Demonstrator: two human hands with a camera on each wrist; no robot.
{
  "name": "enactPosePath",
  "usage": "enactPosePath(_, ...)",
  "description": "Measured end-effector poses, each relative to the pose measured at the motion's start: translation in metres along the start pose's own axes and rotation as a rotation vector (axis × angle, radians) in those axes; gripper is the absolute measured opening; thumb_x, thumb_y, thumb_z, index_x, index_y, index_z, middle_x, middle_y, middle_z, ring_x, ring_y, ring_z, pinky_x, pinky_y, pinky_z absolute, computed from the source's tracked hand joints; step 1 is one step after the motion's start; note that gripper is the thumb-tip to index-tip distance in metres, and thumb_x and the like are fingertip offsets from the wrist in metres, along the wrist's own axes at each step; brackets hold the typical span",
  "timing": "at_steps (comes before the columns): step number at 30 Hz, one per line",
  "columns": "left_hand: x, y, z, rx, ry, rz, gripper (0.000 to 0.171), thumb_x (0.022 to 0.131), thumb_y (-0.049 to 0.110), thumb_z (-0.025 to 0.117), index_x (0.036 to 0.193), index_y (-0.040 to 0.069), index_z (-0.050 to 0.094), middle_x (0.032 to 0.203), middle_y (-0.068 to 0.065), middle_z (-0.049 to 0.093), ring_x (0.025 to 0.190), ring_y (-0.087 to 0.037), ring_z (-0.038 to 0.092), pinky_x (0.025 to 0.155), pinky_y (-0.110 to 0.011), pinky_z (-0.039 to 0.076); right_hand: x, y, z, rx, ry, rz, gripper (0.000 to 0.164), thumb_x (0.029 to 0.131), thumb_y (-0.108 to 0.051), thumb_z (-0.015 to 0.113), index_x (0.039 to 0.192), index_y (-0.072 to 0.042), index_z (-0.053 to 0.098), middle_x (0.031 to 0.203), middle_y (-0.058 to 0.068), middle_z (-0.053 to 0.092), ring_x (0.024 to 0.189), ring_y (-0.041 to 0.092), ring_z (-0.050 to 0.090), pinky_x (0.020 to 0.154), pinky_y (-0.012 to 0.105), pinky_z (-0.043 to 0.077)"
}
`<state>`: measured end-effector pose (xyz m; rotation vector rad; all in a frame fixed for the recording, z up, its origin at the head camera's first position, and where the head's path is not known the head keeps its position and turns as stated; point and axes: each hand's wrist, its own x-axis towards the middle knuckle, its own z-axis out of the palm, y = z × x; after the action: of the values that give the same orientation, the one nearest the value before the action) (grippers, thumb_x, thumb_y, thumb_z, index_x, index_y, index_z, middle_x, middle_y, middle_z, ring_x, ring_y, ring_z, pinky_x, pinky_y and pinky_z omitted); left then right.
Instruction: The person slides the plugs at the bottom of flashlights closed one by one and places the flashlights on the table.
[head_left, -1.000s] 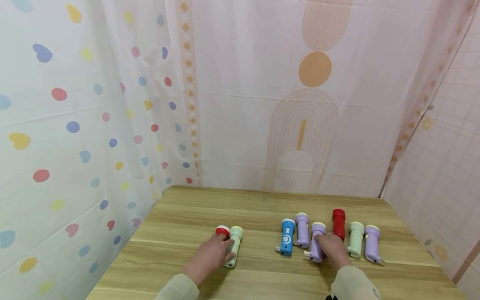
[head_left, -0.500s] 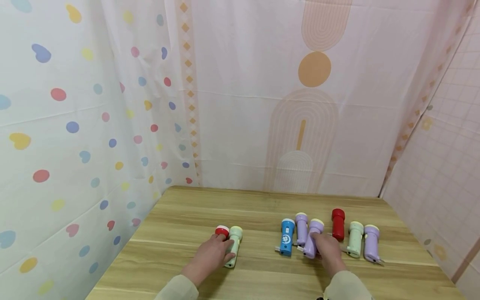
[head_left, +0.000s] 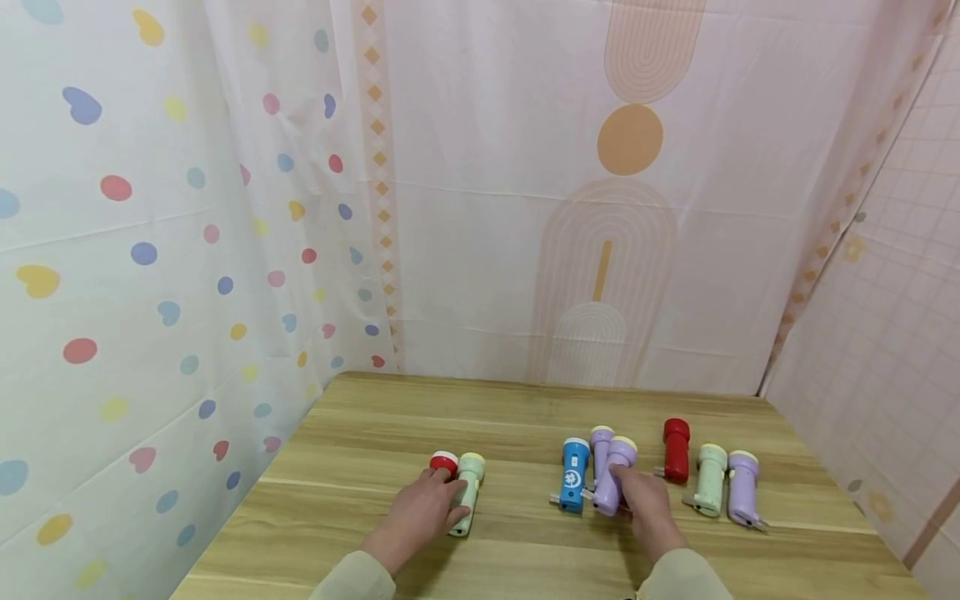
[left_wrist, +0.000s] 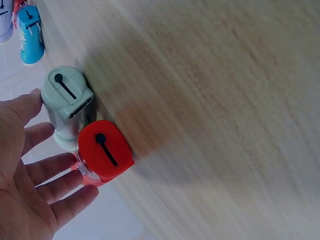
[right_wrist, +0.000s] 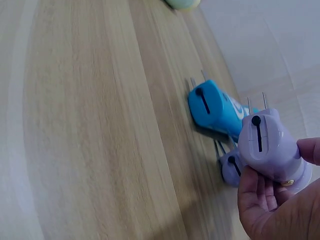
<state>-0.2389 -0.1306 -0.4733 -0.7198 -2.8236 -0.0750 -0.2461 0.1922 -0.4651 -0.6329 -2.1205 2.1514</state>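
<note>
My left hand [head_left: 423, 510] rests on a red flashlight [left_wrist: 104, 150] and a pale green flashlight [head_left: 468, 487] that lie side by side. Its fingers [left_wrist: 50, 170] are spread and nearly straight, touching both bodies. With thumb and fingers my right hand [head_left: 647, 507] grips a purple flashlight [head_left: 611, 483], lifted and tilted, its plug prongs [right_wrist: 257, 101] folded out. Partly behind it lies a second purple flashlight [right_wrist: 231, 167]. Just left of these is a blue flashlight [head_left: 573, 475] with a white print and prongs out.
Right of my right hand lie a dark red flashlight [head_left: 677, 450], another pale green flashlight [head_left: 711, 479] and another purple flashlight [head_left: 743, 489]. They stand on a wood-grain table [head_left: 525, 550]. Patterned curtains [head_left: 480, 250] surround its back and sides.
My right hand has carried the purple flashlight leftward, from near the dark red one to in front of the other purple one. My left hand stays where it was.
</note>
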Motion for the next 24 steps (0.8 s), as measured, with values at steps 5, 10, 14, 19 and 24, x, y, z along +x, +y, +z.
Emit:
enactPosePath(5, 0.0, 0.0, -0.001, 0.032, 0.02, 0.017, 0.039, 0.089, 0.04, 0.072, 0.114, 0.011, 0.071, 0.102, -0.011, 0.065, 0.088, -0.028, 0.059, 0.066, -0.04, 0.054, -0.002, 0.0, 0.003, 0.003, -0.008, 0.011, 0.052, 0.094, -0.018, 0.061, 0.123, 0.023, 0.047, 0.098, 0.026, 0.061, 0.077, 0.023, 0.06, 0.063, 0.03, 0.052)
enactPosePath(10, 0.001, 0.0, -0.002, 0.051, 0.028, 0.019, 0.037, 0.088, 0.041, 0.073, 0.11, 0.011, 0.071, 0.099, -0.01, 0.064, 0.084, -0.027, 0.059, 0.064, -0.04, 0.052, -0.004, 0.001, 0.005, 0.025, -0.015, 0.034, 0.056, 0.094, -0.019, 0.061, 0.127, 0.023, 0.044, 0.102, 0.026, 0.061, 0.08, 0.024, 0.061, 0.065, 0.031, 0.052)
enactPosePath(14, 0.002, 0.001, -0.003, 0.057, 0.049, 0.021, 0.037, 0.087, 0.041, 0.074, 0.109, 0.011, 0.071, 0.099, -0.009, 0.065, 0.084, -0.026, 0.06, 0.066, -0.041, 0.052, -0.005, 0.0, 0.006, 0.042, -0.017, 0.043, 0.058, 0.094, -0.019, 0.061, 0.129, 0.023, 0.042, 0.105, 0.028, 0.061, 0.082, 0.024, 0.061, 0.066, 0.032, 0.053)
enactPosePath(19, 0.004, 0.001, -0.003, 0.052, 0.111, 0.053, 0.036, 0.087, 0.039, 0.074, 0.109, 0.011, 0.072, 0.096, -0.007, 0.064, 0.085, -0.024, 0.062, 0.069, -0.041, 0.053, -0.009, -0.002, 0.009, 0.045, -0.034, 0.033, 0.058, 0.095, -0.019, 0.061, 0.129, 0.023, 0.042, 0.108, 0.031, 0.06, 0.084, 0.026, 0.062, 0.067, 0.033, 0.053)
enactPosePath(24, 0.008, 0.003, -0.004, 0.048, 0.189, 0.092, 0.033, 0.085, 0.036, 0.076, 0.107, 0.011, 0.071, 0.094, -0.006, 0.063, 0.086, -0.024, 0.063, 0.07, -0.041, 0.053, -0.013, -0.003, 0.012, 0.021, -0.053, 0.044, 0.059, 0.096, -0.022, 0.06, 0.131, 0.022, 0.042, 0.116, 0.032, 0.056, 0.091, 0.031, 0.059, 0.068, 0.032, 0.052)
